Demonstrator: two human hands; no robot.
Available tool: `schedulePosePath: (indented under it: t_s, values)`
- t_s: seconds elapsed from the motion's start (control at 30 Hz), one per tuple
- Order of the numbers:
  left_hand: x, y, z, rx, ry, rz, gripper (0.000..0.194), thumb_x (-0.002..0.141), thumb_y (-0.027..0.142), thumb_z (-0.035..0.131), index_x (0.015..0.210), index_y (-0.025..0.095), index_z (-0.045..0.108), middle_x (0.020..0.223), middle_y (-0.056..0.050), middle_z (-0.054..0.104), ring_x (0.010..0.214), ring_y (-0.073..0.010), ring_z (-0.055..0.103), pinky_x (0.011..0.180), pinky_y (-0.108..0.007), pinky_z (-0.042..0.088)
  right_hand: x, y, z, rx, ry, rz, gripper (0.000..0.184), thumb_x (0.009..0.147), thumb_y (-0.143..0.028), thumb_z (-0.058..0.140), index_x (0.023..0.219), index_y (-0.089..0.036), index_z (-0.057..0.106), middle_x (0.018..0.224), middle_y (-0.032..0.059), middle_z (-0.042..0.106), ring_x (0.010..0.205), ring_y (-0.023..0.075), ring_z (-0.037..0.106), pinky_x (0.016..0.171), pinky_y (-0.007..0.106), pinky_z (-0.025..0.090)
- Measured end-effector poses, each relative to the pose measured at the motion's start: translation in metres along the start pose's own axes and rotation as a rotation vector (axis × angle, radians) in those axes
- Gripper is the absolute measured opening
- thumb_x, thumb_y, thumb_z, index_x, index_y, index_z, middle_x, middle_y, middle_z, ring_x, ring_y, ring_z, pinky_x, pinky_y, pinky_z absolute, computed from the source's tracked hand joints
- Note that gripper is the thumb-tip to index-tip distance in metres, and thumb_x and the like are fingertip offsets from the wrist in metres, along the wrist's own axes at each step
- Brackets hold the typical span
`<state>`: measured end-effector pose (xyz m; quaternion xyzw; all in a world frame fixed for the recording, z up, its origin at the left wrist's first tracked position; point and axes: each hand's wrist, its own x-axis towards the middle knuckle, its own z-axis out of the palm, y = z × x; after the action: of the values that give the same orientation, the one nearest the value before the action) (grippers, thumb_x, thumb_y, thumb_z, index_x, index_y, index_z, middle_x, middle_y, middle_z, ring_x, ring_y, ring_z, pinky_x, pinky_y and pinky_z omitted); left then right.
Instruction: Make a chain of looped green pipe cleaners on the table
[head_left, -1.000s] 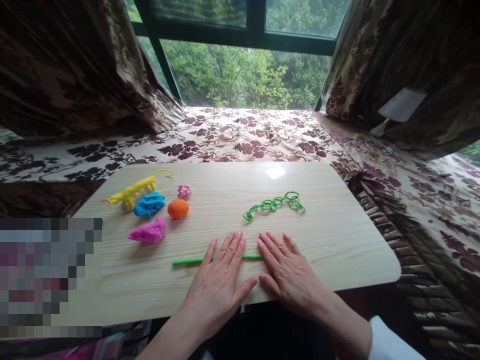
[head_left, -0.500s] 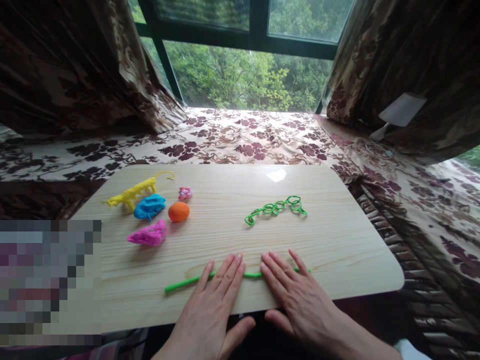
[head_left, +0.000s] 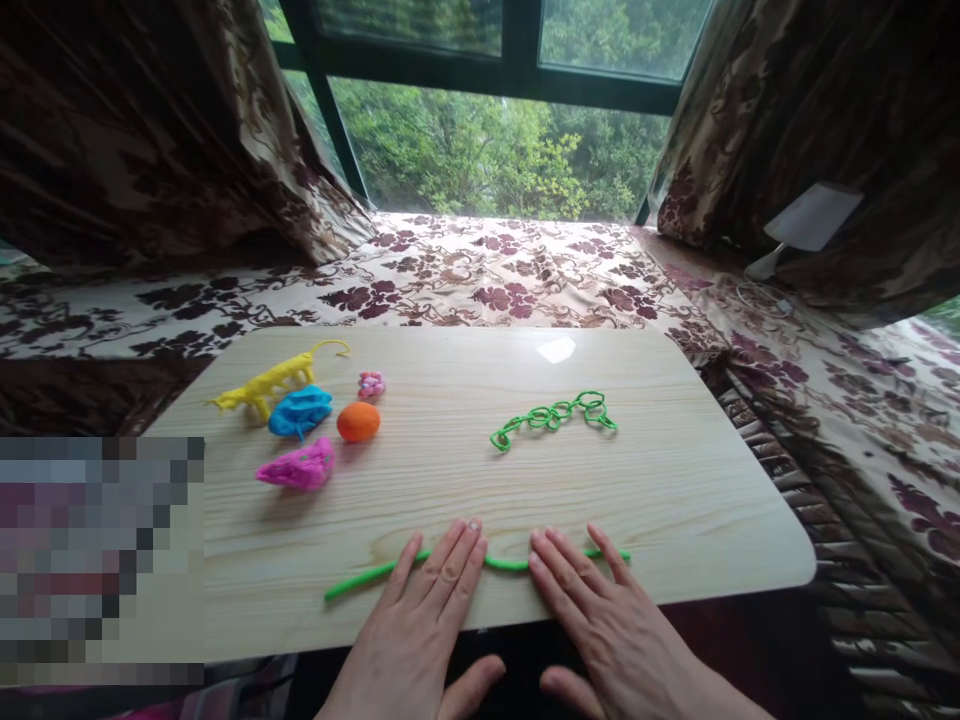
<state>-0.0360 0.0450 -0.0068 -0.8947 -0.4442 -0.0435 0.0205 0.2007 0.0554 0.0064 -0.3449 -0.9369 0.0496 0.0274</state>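
A long thin roll of green modelling clay (head_left: 361, 580) lies crosswise near the front edge of the wooden table (head_left: 420, 470). My left hand (head_left: 424, 610) rests flat over its left half, fingers stretched out. Over the right half lies my right hand (head_left: 596, 610), also flat with its fingers apart. Between the hands the roll sags slightly toward me, and both its ends stick out past my fingers. The stretches under my fingers are hidden. Farther back sits a chain of green clay rings (head_left: 555, 413).
On the table's left side stand a yellow clay animal (head_left: 274, 382), a blue clay figure (head_left: 300, 411), a magenta clay figure (head_left: 297, 466), an orange egg-shaped ball (head_left: 358, 422) and a small pink lump (head_left: 371, 384). A white lamp (head_left: 814, 217) is at the far right, beside the curtain.
Both hands have slid a little toward me, along with the green roll beneath them. The roll now bends more between the hands. The other clay pieces stay where they were.
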Motion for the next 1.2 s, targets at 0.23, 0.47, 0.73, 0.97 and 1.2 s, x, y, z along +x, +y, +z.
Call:
schedulePosePath:
  t_s: [0.23,0.47,0.73,0.97,1.2]
  values:
    - [0.022,-0.011,-0.008,-0.020,0.022,-0.093,0.072,0.082,0.058,0.032,0.139,0.017,0.018,0.144,-0.009,0.025,0.132,-0.0236,0.020,0.108,-0.043,0.010,0.010,0.043,-0.011,-0.041,0.036,0.280,0.056,0.091,-0.041,0.030,0.139,-0.015,0.020,0.144,0.0084,0.022,0.132,0.0210,0.016,0.105,0.047,0.015]
    - [0.041,0.021,-0.014,-0.083,0.008,-0.013,0.071,0.083,0.057,0.030,0.139,0.016,0.016,0.146,-0.008,0.019,0.133,-0.0229,0.016,0.108,-0.042,0.011,-0.020,0.041,-0.009,-0.101,0.055,0.339,0.054,0.090,-0.030,0.032,0.139,-0.013,0.018,0.144,0.0092,0.019,0.132,0.0225,0.015,0.105,0.048,0.015]
    - [0.049,0.033,0.003,-0.088,-0.007,0.062,0.070,0.083,0.057,0.031,0.139,0.018,0.015,0.146,-0.005,0.020,0.133,-0.0205,0.018,0.108,-0.039,0.011,-0.020,0.023,0.004,-0.054,0.050,0.215,0.062,0.087,-0.041,0.039,0.139,-0.014,0.019,0.144,0.0086,0.020,0.132,0.0229,0.017,0.107,0.046,0.013]
    - [0.062,0.030,0.004,-0.088,-0.004,-0.059,0.071,0.083,0.059,0.028,0.139,0.016,0.017,0.146,-0.008,0.018,0.134,-0.0229,0.014,0.108,-0.044,0.010,-0.009,0.030,0.007,-0.065,0.044,0.308,0.060,0.089,-0.041,0.035,0.139,-0.011,0.020,0.144,0.0120,0.017,0.133,0.0245,0.013,0.106,0.046,0.015]
    - [0.059,0.033,0.006,-0.107,0.006,-0.036,0.072,0.082,0.060,0.030,0.139,0.017,0.018,0.145,-0.008,0.020,0.133,-0.0234,0.015,0.108,-0.044,0.010,-0.013,0.024,0.012,-0.070,0.045,0.324,0.062,0.088,-0.044,0.034,0.139,-0.010,0.020,0.144,0.0132,0.017,0.133,0.0259,0.012,0.106,0.047,0.014]
